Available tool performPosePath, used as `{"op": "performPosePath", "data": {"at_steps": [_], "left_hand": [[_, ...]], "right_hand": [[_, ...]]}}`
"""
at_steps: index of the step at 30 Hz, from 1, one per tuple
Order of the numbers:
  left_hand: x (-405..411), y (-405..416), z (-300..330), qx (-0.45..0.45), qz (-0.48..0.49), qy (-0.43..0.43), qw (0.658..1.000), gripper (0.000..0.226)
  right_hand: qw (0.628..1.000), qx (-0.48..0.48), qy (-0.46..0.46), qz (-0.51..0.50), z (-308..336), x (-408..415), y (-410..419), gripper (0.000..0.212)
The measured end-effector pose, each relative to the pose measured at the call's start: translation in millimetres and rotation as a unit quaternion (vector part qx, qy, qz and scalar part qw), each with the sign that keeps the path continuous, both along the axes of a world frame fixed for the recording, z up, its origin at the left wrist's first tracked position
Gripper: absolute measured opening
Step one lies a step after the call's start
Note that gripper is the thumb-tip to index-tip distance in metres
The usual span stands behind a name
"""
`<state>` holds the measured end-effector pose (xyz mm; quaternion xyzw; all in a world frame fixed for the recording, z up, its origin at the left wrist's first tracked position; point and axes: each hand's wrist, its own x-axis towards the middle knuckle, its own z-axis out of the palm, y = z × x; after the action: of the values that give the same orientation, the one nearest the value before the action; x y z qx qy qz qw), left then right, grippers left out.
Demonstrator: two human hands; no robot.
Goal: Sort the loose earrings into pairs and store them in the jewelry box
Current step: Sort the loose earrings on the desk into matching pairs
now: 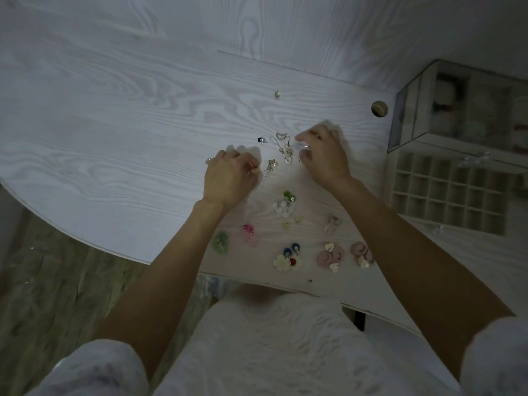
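A small heap of silver and pearl earrings (281, 148) lies on the white table between my hands. My left hand (230, 178) is curled and pinches a small earring at its fingertips, left of the heap. My right hand (324, 155) is blurred, right of the heap, fingers curled and pinching a thin clear earring. Closer to me lie sorted pairs: pink discs with gold hearts (333, 257), blue drops (291, 250), cream flowers (287, 262), a pink mesh piece (250, 235), a green one (221, 242). The jewelry box tray (448, 192) with many small compartments sits at right.
A glass-walled organizer (463, 110) stands behind the tray at far right. A round cable hole (379, 108) is near it. One tiny stud (276, 94) lies alone farther out. The table's curved front edge (85, 241) runs past my left arm.
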<state>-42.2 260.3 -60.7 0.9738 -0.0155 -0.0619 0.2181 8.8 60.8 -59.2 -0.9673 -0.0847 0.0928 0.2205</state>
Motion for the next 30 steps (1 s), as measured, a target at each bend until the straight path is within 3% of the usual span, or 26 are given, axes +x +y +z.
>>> {"op": "performPosePath", "data": {"at_steps": [4,7,10,13,15,19,24,30], "left_hand": [[10,-3,9,-0.043,-0.035,-0.048,0.997,0.025],[35,-22,12,-0.010,-0.106,-0.107,0.989,0.023],[54,-36,10,0.054,-0.133,-0.053,0.988,0.024],[59,-37,7,0.103,-0.134,-0.006,0.986,0.022],[60,-34,6,0.091,-0.132,-0.014,0.987,0.017],[58,-28,2,0.076,-0.145,-0.041,0.986,0.012],[49,-22,3,-0.044,-0.139,-0.070,0.987,0.007],[41,-22,6,-0.158,-0.056,-0.056,0.984,0.011]], "right_hand": [[1.000,-0.009,-0.013,0.009,2,5,-2,0.022],[0.999,-0.036,-0.011,0.021,4,10,2,0.020],[0.999,-0.041,-0.022,0.019,1,8,3,0.013],[0.998,0.056,-0.024,-0.035,2,6,-2,0.010],[0.987,0.134,-0.033,-0.076,9,3,-6,0.011],[0.973,0.192,-0.049,-0.120,22,-6,-16,0.012],[0.965,0.213,-0.005,-0.152,19,-21,-27,0.008],[0.950,0.263,0.033,-0.164,18,-18,-22,0.007]]}}
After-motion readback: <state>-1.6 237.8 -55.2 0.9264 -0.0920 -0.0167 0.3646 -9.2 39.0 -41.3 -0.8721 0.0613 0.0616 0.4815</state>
